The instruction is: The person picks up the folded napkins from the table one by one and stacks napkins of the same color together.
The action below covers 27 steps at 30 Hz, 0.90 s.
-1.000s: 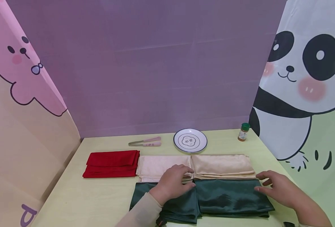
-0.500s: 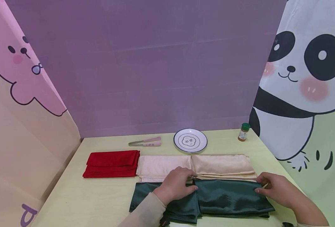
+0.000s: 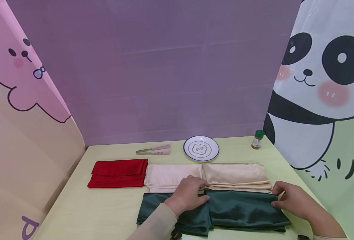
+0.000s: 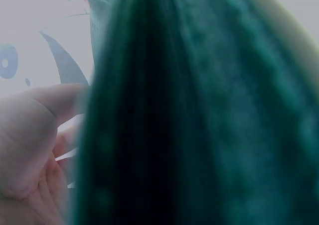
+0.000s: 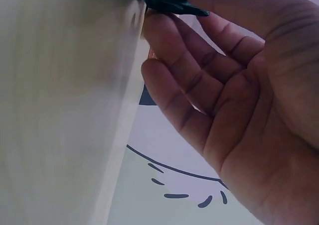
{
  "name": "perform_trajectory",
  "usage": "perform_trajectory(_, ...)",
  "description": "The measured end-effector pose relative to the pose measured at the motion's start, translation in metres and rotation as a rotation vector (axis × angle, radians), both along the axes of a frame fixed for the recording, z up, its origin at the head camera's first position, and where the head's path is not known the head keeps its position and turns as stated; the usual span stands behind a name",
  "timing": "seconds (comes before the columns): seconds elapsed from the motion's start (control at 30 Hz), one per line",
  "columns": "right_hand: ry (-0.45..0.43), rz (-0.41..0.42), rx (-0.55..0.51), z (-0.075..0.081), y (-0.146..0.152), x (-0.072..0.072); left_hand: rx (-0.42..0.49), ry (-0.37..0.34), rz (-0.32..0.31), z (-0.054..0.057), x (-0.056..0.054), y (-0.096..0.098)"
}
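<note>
A folded dark green satin cloth [image 3: 242,211] lies at the front right of the table. My left hand [image 3: 187,196] holds its upper left corner between curved thumb and fingers. At the opposite corner my right hand [image 3: 293,201] pinches the edge; the right wrist view shows green fabric [image 5: 172,1] between thumb and fingertips, the other fingers loosely bent. Beneath my left forearm lies a second folded green cloth [image 3: 153,203]. Blurred green fabric [image 4: 224,115] fills most of the left wrist view and hides the left fingertips.
Behind the green cloths lie a folded pale pink cloth [image 3: 171,175] and a beige one [image 3: 235,174]. A folded red cloth [image 3: 118,173] is at the left. Further back are tongs [image 3: 154,150], a plate [image 3: 200,148] and a green-capped jar [image 3: 257,139].
Both hands have come onto the upper corners of the right green cloth, their thumbs and fingers closing in. That cloth's right end has shifted slightly; the other things stay put.
</note>
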State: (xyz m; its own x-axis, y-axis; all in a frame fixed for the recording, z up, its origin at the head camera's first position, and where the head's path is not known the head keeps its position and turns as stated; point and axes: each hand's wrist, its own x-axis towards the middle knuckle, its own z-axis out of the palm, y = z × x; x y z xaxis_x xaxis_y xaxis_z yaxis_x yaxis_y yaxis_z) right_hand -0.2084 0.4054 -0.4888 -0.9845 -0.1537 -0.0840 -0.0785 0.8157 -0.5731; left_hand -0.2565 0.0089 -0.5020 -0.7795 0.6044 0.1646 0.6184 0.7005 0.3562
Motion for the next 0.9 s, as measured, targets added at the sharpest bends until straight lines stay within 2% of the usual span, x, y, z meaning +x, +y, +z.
perform_trajectory(0.23, -0.01, 0.057, 0.038, -0.005, 0.002, -0.003, -0.04, 0.022, -0.013, 0.001, 0.001, 0.004)
perform_trajectory(0.43, 0.025, 0.097, 0.031, -0.005, 0.003, 0.0, -0.068, -0.013, -0.019, 0.004, 0.002, 0.009)
perform_trajectory(0.73, -0.013, 0.057, 0.029, -0.005, -0.001, 0.001, -0.079, -0.023, -0.016, 0.002, 0.001, 0.011)
perform_trajectory(0.9, -0.006, 0.077, 0.018, -0.005, 0.001, 0.001, -0.079, -0.032, -0.01, 0.0, 0.0, 0.012)
